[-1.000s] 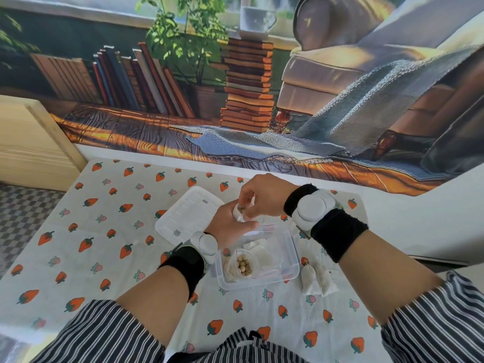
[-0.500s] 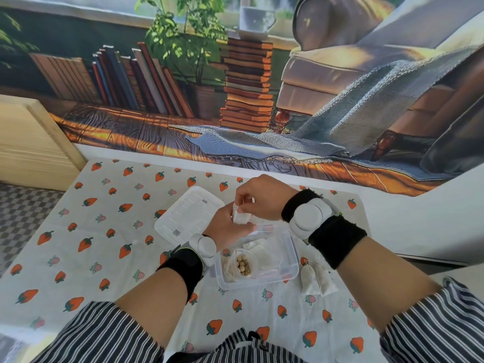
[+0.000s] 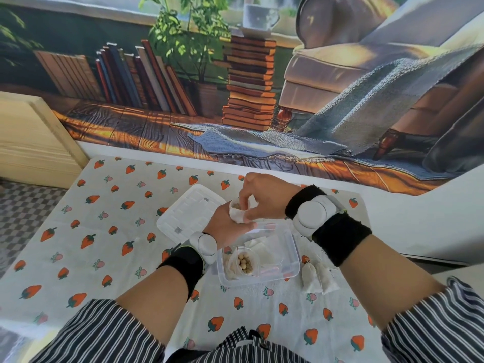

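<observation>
Above the far rim of the clear plastic box [image 3: 295, 248], the left hand [image 3: 227, 227] holds a small white pouch [image 3: 237, 214] with its mouth open on pale beans. The right hand [image 3: 263, 197] pinches the pouch's rim from above. A bag of beans [image 3: 246, 263] lies inside the box. The lid [image 3: 187, 213] lies just left of the box, and two filled sachets [image 3: 318, 278] lie beside it toward the right edge of the table [image 3: 104, 231].

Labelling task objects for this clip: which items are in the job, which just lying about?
In the job: white pouch held by left hand, right hand pinching its mouth; bag of beans in clear box.
Lying about: box lid, pouches beside the box, strawberry tablecloth.
</observation>
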Available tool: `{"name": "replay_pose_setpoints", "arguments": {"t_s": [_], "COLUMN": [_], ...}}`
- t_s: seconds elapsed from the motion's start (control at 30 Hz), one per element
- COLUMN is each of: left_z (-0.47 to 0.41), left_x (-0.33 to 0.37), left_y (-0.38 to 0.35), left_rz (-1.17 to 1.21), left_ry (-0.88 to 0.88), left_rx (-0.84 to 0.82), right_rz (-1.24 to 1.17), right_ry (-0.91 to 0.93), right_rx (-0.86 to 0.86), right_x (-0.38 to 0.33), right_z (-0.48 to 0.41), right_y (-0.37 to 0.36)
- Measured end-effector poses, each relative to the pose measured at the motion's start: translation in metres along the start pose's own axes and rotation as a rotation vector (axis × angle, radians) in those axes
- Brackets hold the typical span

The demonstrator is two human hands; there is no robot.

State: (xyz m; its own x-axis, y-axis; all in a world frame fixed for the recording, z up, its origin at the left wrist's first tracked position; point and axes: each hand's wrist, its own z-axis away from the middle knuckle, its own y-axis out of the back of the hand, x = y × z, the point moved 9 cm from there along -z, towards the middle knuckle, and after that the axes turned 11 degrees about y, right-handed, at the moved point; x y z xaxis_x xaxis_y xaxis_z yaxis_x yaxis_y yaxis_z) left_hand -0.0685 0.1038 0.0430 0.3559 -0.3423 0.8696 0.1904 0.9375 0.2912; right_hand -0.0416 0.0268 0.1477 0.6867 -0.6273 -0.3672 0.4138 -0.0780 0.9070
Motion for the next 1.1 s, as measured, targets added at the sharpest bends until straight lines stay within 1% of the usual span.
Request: {"name": "replay_pose_setpoints", "arguments": {"t_s": [0.13, 0.2, 0.23, 0.3, 0.33, 0.37, 0.4, 0.5, 0.57, 0.63, 0.7, 0.77, 0.83, 0.87, 0.93, 1.03, 1.07, 1.1], "left_z": [-0.001, -0.001, -0.001, 0.0, 0.0, -0.001, -0.001, 0.003, 0.004, 0.004, 0.0, -0.005, -0.011, -0.012, -0.015, -0.018, -0.017, -0.018], "left_x": [-0.003, -0.007, -0.01, -0.017, -0.021, -0.026, -0.029, -0.034, -0.037, -0.039, -0.045, -0.05, -0.056, -0.058, -0.06, -0.06, -0.06, -0.059], "left_y": [0.001, 0.003, 0.004, 0.006, 0.008, 0.01, 0.012, 0.017, 0.021, 0.024, 0.027, 0.03, 0.032, 0.031, 0.029, 0.024, 0.023, 0.023], "left_rz": [0.009, 0.007, 0.007, -0.014, -0.031, -0.043, -0.053, -0.064, -0.067, -0.097, -0.116, -0.117, -0.119, -0.121, -0.131, -0.138, -0.143, -0.144], "left_ry": [0.001, 0.004, 0.004, 0.006, 0.008, 0.012, 0.02, 0.021, 0.02, 0.009, 0.016, 0.024, 0.027, 0.029, 0.027, 0.024, 0.021, 0.019], "left_rx": [-0.006, 0.0, 0.003, 0.019, 0.034, 0.051, 0.07, 0.098, 0.112, 0.117, 0.106, 0.107, 0.101, 0.092, 0.08, 0.057, 0.053, 0.049], "right_rz": [-0.017, -0.07, -0.117, -0.211, -0.222, -0.2, -0.163, -0.168, -0.175, -0.136, -0.135, -0.165, -0.229, -0.213, -0.121, -0.148, -0.188, -0.223], "right_ry": [-0.024, -0.019, -0.026, -0.069, -0.113, -0.164, -0.224, -0.337, -0.341, -0.314, -0.318, -0.352, -0.363, -0.324, -0.268, -0.314, -0.362, -0.369], "right_rx": [-0.044, 0.021, 0.081, 0.212, 0.229, 0.192, 0.108, -0.196, -0.356, -0.437, -0.467, -0.488, -0.421, -0.366, -0.319, -0.386, -0.387, -0.381], "right_x": [0.006, 0.006, 0.008, 0.016, 0.025, 0.033, 0.042, 0.054, 0.054, 0.048, 0.048, 0.051, 0.052, 0.051, 0.046, 0.052, 0.053, 0.053], "right_z": [0.002, 0.003, 0.004, 0.006, 0.007, 0.005, 0.005, 0.009, 0.007, 0.004, -0.003, -0.006, -0.014, -0.019, -0.024, -0.02, -0.017, -0.017], "right_y": [-0.01, -0.003, 0.002, 0.006, 0.001, -0.01, -0.028, -0.098, -0.154, -0.199, -0.235, -0.253, -0.256, -0.254, -0.252, -0.273, -0.276, -0.275]}}
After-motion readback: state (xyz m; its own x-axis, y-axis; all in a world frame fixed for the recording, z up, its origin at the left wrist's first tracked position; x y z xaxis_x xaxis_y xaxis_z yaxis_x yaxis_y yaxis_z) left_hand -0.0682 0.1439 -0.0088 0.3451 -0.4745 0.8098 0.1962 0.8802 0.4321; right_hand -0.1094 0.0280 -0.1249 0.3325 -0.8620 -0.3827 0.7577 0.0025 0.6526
